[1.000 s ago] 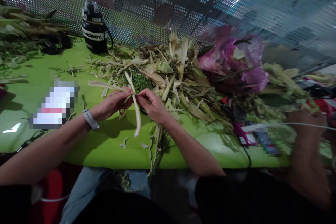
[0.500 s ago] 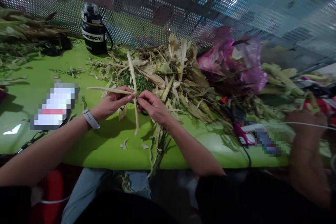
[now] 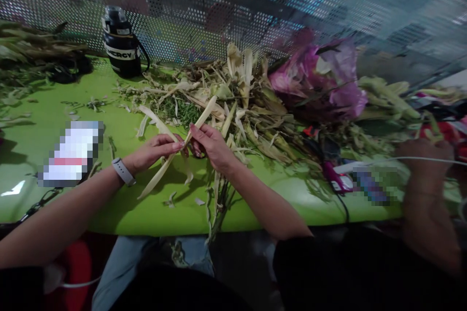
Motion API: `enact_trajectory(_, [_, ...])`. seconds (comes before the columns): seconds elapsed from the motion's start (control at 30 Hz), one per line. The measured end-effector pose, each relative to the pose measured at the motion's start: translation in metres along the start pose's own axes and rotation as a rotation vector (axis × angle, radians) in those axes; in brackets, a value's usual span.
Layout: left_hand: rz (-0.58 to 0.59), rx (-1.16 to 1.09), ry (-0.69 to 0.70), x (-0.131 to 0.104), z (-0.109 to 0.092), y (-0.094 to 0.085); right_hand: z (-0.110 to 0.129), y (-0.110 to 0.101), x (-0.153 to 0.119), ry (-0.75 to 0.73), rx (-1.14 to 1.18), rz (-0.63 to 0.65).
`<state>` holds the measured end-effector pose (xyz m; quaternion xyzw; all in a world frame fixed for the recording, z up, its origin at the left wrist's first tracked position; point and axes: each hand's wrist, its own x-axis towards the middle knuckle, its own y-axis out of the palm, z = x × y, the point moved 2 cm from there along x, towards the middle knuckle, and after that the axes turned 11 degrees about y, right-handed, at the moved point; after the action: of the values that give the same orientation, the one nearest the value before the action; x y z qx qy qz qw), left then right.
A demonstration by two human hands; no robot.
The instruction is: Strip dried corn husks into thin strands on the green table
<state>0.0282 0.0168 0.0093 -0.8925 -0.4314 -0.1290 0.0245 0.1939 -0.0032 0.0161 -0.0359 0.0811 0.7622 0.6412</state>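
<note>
Two pale strips of corn husk cross in an X between my hands, above the green table [image 3: 124,218]. My left hand [image 3: 155,151] pinches them near the crossing, thumb on top. One husk strip [image 3: 158,121] points up and left from there, its lower end curling below my fingers. My right hand [image 3: 215,148] closes its thumb and fingers on the other husk strip [image 3: 153,184], which slants from lower left to upper right. Part of the crossing is hidden by my fingers. Just beyond lies a pile of dry husks [image 3: 262,131] with a clump of thin green strands [image 3: 184,112].
A dark bottle [image 3: 122,53] stands at the back left, before a perforated metal panel [image 3: 175,5]. On the left lies a blurred phone [image 3: 73,150]. A purple plastic bag [image 3: 321,77] sits behind the pile. Another person's hands [image 3: 425,155] work at the far right.
The upright husk strip has tilted, its top going right and its bottom left. The sideways strip now slopes down to the right. My right hand has shifted slightly up onto the strip.
</note>
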Motion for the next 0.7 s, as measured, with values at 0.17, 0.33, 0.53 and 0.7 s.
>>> enact_trajectory(0.17, [0.086,-0.002,-0.076,0.0,0.002,-0.002,0.003,0.002,-0.006,-0.162,-0.033,-0.13])
enact_trajectory(0.33, [0.13,-0.028,-0.06,-0.002,0.004,-0.002,0.002,0.001,-0.012,-0.178,-0.037,-0.185])
enact_trajectory(0.53, [0.218,-0.073,-0.111,-0.006,0.001,0.003,0.017,-0.016,-0.004,-0.271,0.063,0.078])
enact_trajectory(0.7, [0.475,-0.096,-0.115,-0.006,-0.006,0.012,0.005,-0.003,0.001,0.074,0.012,0.397])
